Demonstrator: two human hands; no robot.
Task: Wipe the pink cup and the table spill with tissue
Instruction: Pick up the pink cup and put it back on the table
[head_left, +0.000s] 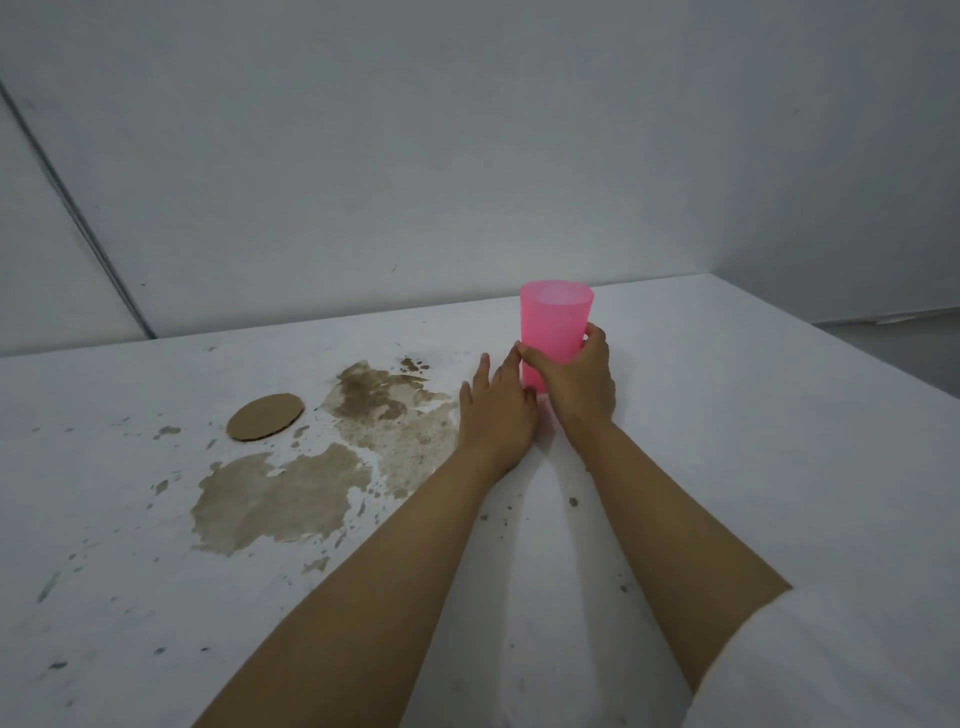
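A translucent pink cup (555, 322) stands upright on the white table (753, 467), right of centre. My right hand (576, 379) is wrapped around its lower half. My left hand (496, 410) rests flat beside the cup's base, fingers spread and touching the cup's left side. A large brown spill (322, 467) spreads over the table left of my hands, in several patches with small splashes around it. No tissue is in view.
A round brown cardboard disc (266, 417) lies flat on the table just left of the spill's upper patch. Grey walls stand behind the table. The table's right edge (883, 358) runs diagonally at the far right.
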